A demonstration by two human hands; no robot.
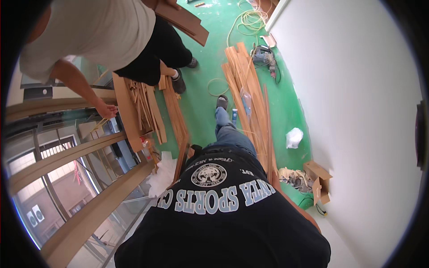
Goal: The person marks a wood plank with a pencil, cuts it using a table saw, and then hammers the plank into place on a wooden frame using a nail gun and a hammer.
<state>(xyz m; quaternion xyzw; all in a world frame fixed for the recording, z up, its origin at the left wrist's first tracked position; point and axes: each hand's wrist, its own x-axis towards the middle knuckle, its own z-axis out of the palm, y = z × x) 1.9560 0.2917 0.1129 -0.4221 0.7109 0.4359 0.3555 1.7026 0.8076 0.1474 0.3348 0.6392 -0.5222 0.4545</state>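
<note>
Below me is my black printed shirt, with one leg in jeans stepping forward. Along my right side hangs my right arm [297,210]; its hand is too hidden against the wood to make out the fingers. My left hand does not show. Just ahead and right of my legs lies a long stack of wooden planks [252,96] on the floor. Left of my legs is another row of planks [174,107]. A blue and white tube [234,116] rests beside my foot.
At the left a co-worker in a white shirt [103,31] carries brown boards [185,22]. A power saw [266,60], a coiled yellow hose [251,21], a white plastic bag [294,137] and an open cardboard box [318,178] lie rightward, near the white wall [357,89]. Windows [58,169] line the left.
</note>
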